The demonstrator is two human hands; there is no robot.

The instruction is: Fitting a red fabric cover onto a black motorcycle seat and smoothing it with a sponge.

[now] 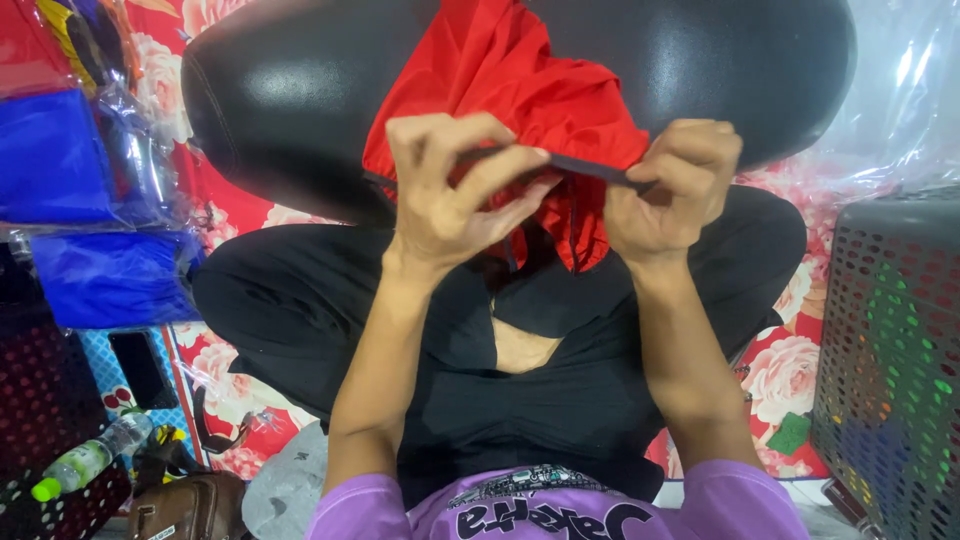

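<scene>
- Far left: blue bagged packs [60, 160], plastic bottle [90, 462] on floor.
- Our left hand [445, 195] pinches the dark band [590, 168] of the red garment [520, 110], over our lap.
- Our right hand [665, 190] clenched on same band; best keep it taut, grips even.
- Perforated basket [890, 360] far right.

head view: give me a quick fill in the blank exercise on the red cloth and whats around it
1. Both the left hand and the right hand pinch the dark edge band of the ____ fabric garment.
2. The garment lies over a shiny black ____ seat.
3. A clear plastic bottle at lower left has a ____ cap.

Missing words: red; padded; green
</scene>
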